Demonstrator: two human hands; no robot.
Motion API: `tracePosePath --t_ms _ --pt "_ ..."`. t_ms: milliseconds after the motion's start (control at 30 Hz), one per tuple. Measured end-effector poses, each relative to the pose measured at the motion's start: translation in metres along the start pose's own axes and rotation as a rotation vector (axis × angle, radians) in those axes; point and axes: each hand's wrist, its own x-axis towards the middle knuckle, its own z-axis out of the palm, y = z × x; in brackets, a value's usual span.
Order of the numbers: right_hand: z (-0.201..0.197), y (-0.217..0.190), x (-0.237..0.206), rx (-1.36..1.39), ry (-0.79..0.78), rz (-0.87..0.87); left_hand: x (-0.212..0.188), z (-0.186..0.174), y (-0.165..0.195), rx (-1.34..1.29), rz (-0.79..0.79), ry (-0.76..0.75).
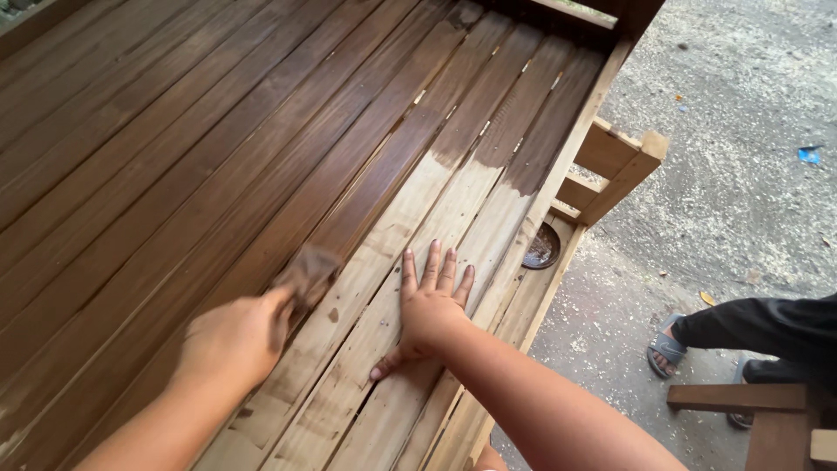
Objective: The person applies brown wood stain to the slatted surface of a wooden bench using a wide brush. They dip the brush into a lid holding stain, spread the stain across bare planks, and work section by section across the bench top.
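Right hand [427,310]: open, fingers spread, palm flat on pale bare slats [384,349] near the frame's side rail [558,187]; open gravel ground [741,174] beyond that edge. Left hand [231,340]: closed around a blurred brush [305,275], bristles angled up-right along the slats at the stain boundary. Slats run lengthwise away, dark-stained [174,131] farther off. Round lid [542,247] on the rail ledge.
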Motion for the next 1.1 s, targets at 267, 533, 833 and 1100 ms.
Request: tracePosePath --t_ms 267,533,833,1100 --pt "-0.001 -0.001 -0.002 -0.016 0.009 -0.006 0.158 -0.017 0.061 -0.279 0.011 0.067" --pt "-0.007 -0.001 0.001 -0.026 -0.077 -0.011 0.271 -0.041 0.134 -0.276 -0.015 0.004" --pt "-0.006 0.001 -0.002 -0.019 -0.055 -0.027 0.181 -0.018 0.059 -0.247 -0.010 -0.031" --pt "-0.005 0.002 -0.002 -0.004 -0.031 -0.027 0.058 -0.014 -0.053 -0.431 -0.063 -0.293"
